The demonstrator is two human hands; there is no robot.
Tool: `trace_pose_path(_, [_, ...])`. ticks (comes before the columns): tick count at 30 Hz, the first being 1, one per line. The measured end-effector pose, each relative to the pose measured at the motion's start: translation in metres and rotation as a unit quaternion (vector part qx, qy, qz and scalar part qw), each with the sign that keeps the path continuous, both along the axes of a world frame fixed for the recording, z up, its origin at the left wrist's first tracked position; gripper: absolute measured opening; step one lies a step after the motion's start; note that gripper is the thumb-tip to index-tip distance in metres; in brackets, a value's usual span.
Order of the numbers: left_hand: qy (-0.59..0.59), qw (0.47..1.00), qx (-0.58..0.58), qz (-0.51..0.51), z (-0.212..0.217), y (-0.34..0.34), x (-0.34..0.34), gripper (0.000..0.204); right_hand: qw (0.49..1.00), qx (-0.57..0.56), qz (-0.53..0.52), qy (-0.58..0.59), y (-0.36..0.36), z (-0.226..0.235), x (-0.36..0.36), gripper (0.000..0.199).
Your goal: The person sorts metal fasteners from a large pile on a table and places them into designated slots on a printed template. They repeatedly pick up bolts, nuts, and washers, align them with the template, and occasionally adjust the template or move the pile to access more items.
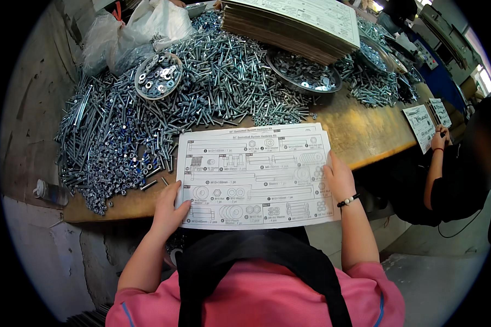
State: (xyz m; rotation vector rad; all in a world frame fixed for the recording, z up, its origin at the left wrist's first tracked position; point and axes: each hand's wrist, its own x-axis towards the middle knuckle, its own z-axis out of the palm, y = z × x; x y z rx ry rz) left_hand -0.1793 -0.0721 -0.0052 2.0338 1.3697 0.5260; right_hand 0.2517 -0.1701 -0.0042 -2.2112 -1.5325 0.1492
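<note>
Workbench (365, 136) | both hands grip card sheet (256, 174) edges | fingers beneath hidden

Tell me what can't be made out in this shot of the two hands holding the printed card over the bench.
Head view only:
- Card: its underside and any sheets beneath are hidden by the card itself.
- Left hand and right hand: fingers under the card's edges are covered by it.
- Bench under the bolt pile: buried.
- Cardboard stack: cut off by the top edge.
</note>
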Motion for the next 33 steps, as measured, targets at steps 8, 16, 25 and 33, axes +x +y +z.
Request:
trace_pose_path(8, [0.138,0.978,0.130,-0.082,0.027,0.012,0.035,0.060,0.996,-0.084,-0.009,0.011,0.022,0.011,-0.001,0.044])
trace_pose_path(16, [0.194,0.933,0.195,-0.233,0.019,0.040,0.097,0.062,0.981,-0.136,-0.054,0.125,0.009,0.033,-0.006,0.050])
trace_pose_path(25, [0.191,0.938,0.166,-0.239,0.006,0.052,0.115,0.064,0.975,-0.217,-0.048,0.010,0.035,0.019,0.011,0.044])
trace_pose_path(33, [0.152,0.936,0.202,-0.246,-0.005,0.065,0.137,0.061,0.990,0.098,0.065,-0.076,0.124,0.092,0.084,0.059])
